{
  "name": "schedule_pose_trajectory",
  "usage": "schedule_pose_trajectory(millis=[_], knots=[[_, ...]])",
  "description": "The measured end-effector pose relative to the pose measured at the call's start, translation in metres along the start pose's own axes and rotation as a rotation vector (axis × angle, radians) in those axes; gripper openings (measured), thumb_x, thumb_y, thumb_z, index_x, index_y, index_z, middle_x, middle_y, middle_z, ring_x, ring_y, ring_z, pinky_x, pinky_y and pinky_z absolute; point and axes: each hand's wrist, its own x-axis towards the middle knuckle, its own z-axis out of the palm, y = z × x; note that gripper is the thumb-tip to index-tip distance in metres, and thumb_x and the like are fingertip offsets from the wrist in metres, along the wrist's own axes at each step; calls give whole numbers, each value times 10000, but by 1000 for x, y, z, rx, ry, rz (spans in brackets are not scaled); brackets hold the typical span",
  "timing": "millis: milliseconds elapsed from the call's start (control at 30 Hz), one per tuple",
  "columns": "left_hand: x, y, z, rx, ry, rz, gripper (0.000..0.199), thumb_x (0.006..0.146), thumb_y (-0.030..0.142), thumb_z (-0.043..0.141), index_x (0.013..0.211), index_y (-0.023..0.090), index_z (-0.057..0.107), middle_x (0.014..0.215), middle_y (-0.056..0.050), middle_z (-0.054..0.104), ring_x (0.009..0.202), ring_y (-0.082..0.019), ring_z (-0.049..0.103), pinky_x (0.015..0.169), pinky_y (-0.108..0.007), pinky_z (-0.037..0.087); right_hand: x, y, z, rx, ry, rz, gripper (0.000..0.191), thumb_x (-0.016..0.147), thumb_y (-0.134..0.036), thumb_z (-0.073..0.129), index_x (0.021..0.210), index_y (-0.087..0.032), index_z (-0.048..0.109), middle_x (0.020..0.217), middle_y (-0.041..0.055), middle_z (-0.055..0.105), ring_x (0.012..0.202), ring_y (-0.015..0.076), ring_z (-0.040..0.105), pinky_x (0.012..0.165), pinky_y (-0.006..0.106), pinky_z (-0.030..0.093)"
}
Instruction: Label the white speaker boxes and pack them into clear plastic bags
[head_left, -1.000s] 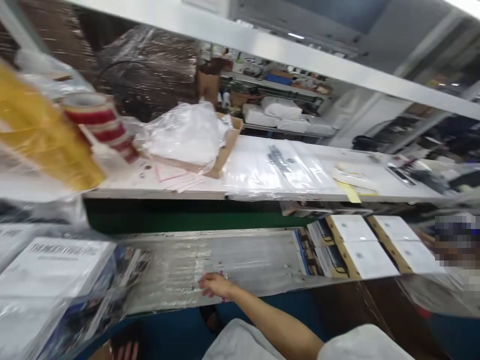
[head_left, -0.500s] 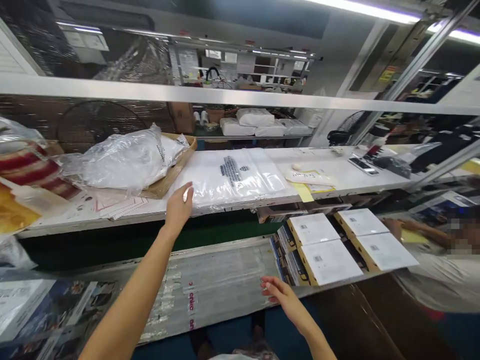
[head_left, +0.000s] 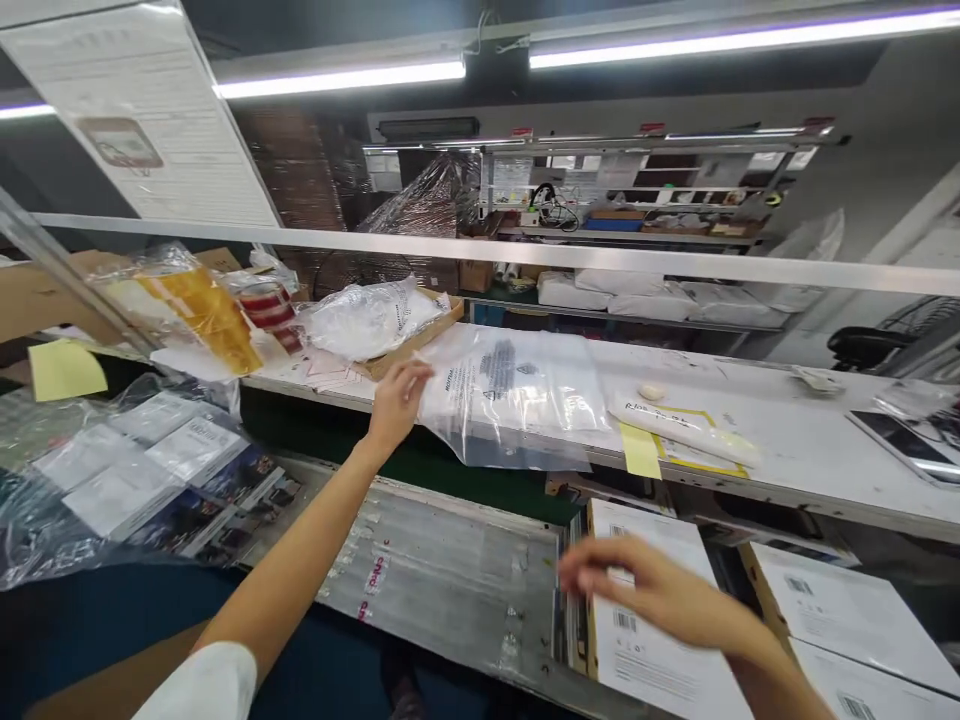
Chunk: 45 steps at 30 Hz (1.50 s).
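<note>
A clear plastic bag (head_left: pixel 517 385) with dark printed text lies on the shelf, its near edge hanging over the front. My left hand (head_left: pixel 403 395) is closed, pinching the bag's left corner between thumb and fingers. Out to the right, my right hand (head_left: pixel 645 585) is above the white box (head_left: pixel 652 665) in the near stack; it is slightly blurred, its fingers loosely bent and apart from the thumb, holding nothing. Whether its fingertips touch the box edge I cannot tell. A crumpled bundle of plastic (head_left: pixel 367 320) rests in a cardboard tray (head_left: pixel 420 345) left of the bag.
Below the shelf is a grey, taped work surface (head_left: pixel 442 570). More white boxes (head_left: pixel 847 605) stand at right, and plastic-wrapped boxes (head_left: pixel 172 460) at left. Tape rolls (head_left: pixel 206 310), a yellow note (head_left: pixel 640 450) and a tablet-like device (head_left: pixel 911 440) are along the shelf. A metal bar (head_left: pixel 495 248) crosses above.
My left hand has taken hold of the bag's corner and drawn its near edge over the shelf front. My right hand has moved over the white boxes. The view has turned left.
</note>
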Motion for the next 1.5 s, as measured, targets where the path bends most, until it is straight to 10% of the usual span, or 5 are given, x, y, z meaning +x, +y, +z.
schedule_pose_trajectory(millis=[133, 300, 467, 767, 1500], knots=[[-47, 99, -40, -153, -451, 376, 237, 1053, 116, 539, 1128, 224, 736, 1218, -87, 748, 1165, -185, 729, 997, -303, 596, 57, -77, -49, -463, 295, -535, 581, 934, -180, 585, 1508, -266, 581, 1655, 92, 493, 1555, 293, 431, 1283, 507, 356], [-83, 183, -86, -256, -685, 697, 110, 960, 110, 707, 1004, 210, 716, 1067, -73, 799, 1145, -235, 739, 974, -295, 621, 103, -99, -16, -758, -419, -594, 620, 812, -198, 806, 1415, -269, 677, 1458, 87, 672, 1427, 336, 556, 1233, 530, 360], [-120, 157, -113, -375, -838, 204, 252, 1025, 87, 531, 1071, 240, 726, 1446, -115, 657, 1464, -264, 546, 1189, -408, 509, 58, -60, 20, -598, -428, -250, 184, 950, -371, 780, 984, -193, 746, 974, 46, 736, 874, 193, 684, 763, 266, 484], [-210, 133, -10, -1305, -1057, -1164, 531, 890, 606, 764, 1270, 257, 638, 1116, -101, 737, 903, -242, 719, 803, -357, 567, -34, -46, 90, -333, 73, 207, 360, 1043, -489, 600, 815, -212, 622, 597, -49, 513, 552, 119, 423, 574, 274, 269], [-275, 199, 75, -1100, -1173, -1217, 484, 675, 354, 983, 983, 190, 647, 939, -4, 645, 886, -175, 700, 894, -322, 539, -218, 125, 92, 237, 534, 414, 438, 933, -624, 681, 857, -192, 691, 764, 34, 667, 734, 186, 593, 666, 299, 483]])
